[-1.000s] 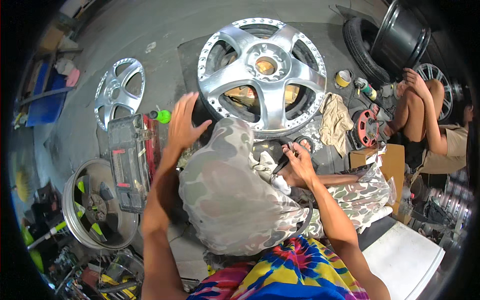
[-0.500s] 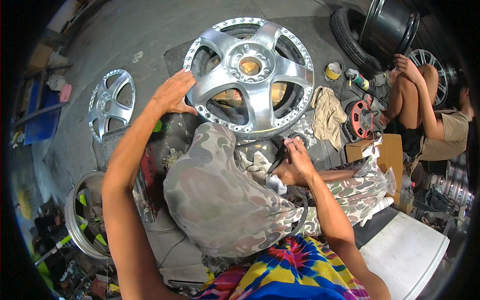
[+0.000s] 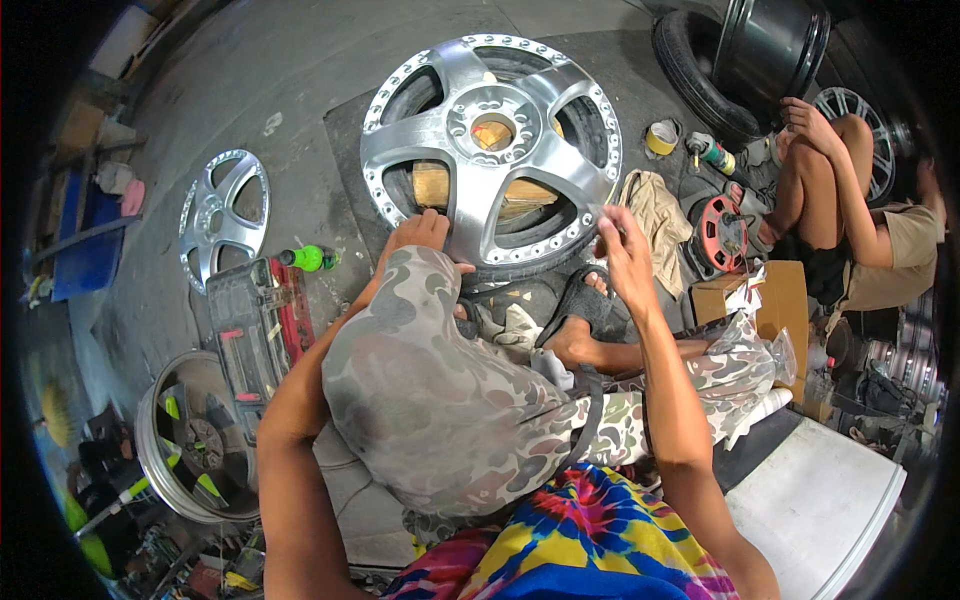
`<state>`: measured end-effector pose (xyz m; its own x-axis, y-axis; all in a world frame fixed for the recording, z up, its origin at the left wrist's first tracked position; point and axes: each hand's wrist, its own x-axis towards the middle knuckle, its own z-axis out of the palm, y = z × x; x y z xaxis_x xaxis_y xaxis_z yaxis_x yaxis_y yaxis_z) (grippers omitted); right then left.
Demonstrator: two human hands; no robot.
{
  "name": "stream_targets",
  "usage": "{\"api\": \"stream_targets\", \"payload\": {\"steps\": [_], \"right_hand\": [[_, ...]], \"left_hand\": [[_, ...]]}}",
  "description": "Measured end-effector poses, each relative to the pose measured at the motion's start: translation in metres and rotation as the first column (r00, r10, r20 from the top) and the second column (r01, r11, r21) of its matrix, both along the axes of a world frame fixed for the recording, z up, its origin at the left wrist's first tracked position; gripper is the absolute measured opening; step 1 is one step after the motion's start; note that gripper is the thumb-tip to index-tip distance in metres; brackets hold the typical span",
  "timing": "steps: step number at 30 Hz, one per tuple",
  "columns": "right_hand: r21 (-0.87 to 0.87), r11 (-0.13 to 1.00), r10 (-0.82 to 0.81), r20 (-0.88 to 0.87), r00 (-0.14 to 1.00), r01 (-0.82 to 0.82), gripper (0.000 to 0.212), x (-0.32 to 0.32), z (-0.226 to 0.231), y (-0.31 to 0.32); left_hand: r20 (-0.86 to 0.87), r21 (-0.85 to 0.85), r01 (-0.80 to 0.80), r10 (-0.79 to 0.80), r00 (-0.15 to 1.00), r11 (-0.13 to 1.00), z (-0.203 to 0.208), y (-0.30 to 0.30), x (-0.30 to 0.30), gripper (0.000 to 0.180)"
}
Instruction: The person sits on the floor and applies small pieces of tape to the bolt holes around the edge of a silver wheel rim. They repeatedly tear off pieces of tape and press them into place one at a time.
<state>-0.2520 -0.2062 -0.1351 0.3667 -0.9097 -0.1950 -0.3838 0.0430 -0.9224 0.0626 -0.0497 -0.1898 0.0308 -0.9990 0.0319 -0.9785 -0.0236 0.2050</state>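
Grey floor (image 3: 260, 60) is spreading under everything, and a dark mat (image 3: 345, 200) is lying on it. At the floor's right side a co-worker (image 3: 905, 240) is sitting with knees drawn up. The large silver wheel (image 3: 518, 140) is lying face up over the mat, just inside its left edge, and wooden pieces (image 3: 432, 186) are showing through its openings. The person's camouflage-covered knee (image 3: 430, 370) is rising before the wheel's near edge. Left of the mat, a deep rim (image 3: 205, 440) is standing nearest the person, and a smaller silver wheel face (image 3: 213, 218) is lying farther off. Between the rim and the mat, a black-and-red toolbox (image 3: 245, 330) is sitting. A beige cloth (image 3: 650, 225) is lying crumpled just right of the large wheel, and a red reel (image 3: 722, 235) is resting beyond it.

The left hand (image 3: 420, 235) is touching the wheel's near-left rim, fingers lying close together, partly hidden by the knee; whether they are gripping, I cannot tell. The right hand (image 3: 628, 258) is hanging at the near-right rim, fingers bending toward the thumb; whether they are pinching anything, I cannot tell. A green bottle (image 3: 312, 258) is lying beside the toolbox.
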Motion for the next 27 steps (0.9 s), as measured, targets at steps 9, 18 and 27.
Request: {"api": "stream_targets", "payload": {"steps": [9, 18, 27], "right_hand": [[-0.493, 0.838, 0.153, -0.2, 0.968, -0.235, 0.024, 0.085, 0.0, -0.036], [-0.573, 0.717, 0.209, -0.366, 0.907, -0.397, 0.025, 0.106, 0.012, -0.066], [-0.51, 0.729, 0.28, -0.388, 0.878, -0.457, 0.025, 0.106, 0.01, -0.068]], "left_hand": [[-0.135, -0.132, -0.018, 0.0, 0.991, 0.991, 0.0, -0.014, -0.054, 0.074], [-0.364, -0.185, -0.078, 0.005, 0.931, 0.98, 0.03, -0.014, -0.036, 0.048], [-0.31, -0.407, -0.026, -0.112, 0.944, 0.913, 0.057, -0.066, -0.029, 0.041]]}}
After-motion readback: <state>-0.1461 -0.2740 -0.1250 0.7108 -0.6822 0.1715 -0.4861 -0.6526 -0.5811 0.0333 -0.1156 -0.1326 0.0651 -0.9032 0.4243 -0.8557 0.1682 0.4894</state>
